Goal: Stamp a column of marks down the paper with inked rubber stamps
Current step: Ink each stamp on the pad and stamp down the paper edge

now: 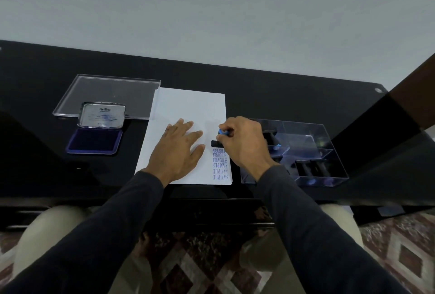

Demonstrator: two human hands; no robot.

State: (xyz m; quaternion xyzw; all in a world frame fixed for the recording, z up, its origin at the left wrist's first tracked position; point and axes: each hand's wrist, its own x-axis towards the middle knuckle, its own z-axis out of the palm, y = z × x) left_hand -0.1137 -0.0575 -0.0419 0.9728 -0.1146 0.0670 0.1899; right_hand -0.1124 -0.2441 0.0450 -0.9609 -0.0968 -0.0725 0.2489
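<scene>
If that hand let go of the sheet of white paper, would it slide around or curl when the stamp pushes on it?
Probably it would slide: the paper is thin and lies on a glossy black table, which is likely why the left hand presses it flat. It looks floppy, likely bending if lifted by one edge. The right hand presses the stamp straight down, so curling seems unlikely.

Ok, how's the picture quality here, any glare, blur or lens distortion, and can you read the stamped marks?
Head view: dim, flat light; wide-angle bending curves the black desk edge. The clear organiser and clear lid catch soft reflections, so the stamps inside look murky. The paper is evenly lit with a faint shadow by the right hand. The marks read FRAGILE and inverted SAMPLE, slightly soft.
</scene>
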